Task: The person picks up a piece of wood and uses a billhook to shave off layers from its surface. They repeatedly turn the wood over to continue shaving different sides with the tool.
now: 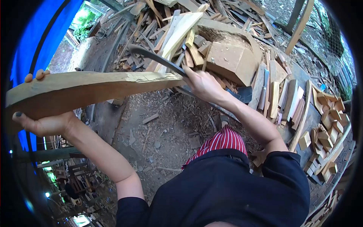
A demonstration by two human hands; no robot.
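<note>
A long curved wooden board stretches from the left edge to the middle of the view. My left hand is wrapped round its left end, thumb in front and fingertips over the top edge. Toward the board's right end, the upper edge has fresh, splintered cut marks. My right hand is closed on the handle of a machete, right by that end. Its dark blade points up and left, above the chipped edge. Most of the handle is hidden in my fist.
Behind the board stands a big wooden block with a hollowed top, among heaped offcuts. Wood strips and small cut blocks lie to the right. Chips cover the ground. A blue tarp hangs at the left.
</note>
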